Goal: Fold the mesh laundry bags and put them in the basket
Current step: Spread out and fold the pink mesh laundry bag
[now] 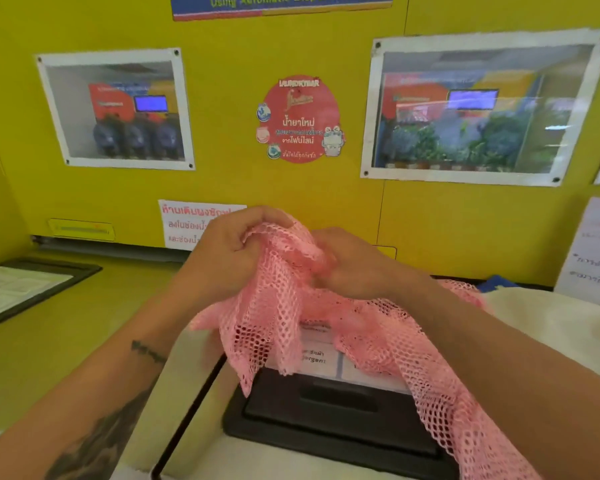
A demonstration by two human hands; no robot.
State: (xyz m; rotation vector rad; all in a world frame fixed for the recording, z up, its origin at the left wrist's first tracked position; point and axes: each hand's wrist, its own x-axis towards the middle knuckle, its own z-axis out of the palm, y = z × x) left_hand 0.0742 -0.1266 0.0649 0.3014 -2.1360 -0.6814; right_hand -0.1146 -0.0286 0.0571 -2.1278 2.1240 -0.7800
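Head view: both hands are up over the washer top, and the pink mesh bag (281, 306) hangs bunched between them. The left hand (229, 251) is clenched on a gathered handful at the bag's upper edge; the right hand (354, 265) grips the mesh just beside it, its fingers blurred. The rest of the bag drapes down across the black detergent drawer (336, 420) and off to the near right. This looks like the sorting-out stage, before any fold. Next it needs an edge found and pulled flat. No basket in sight.
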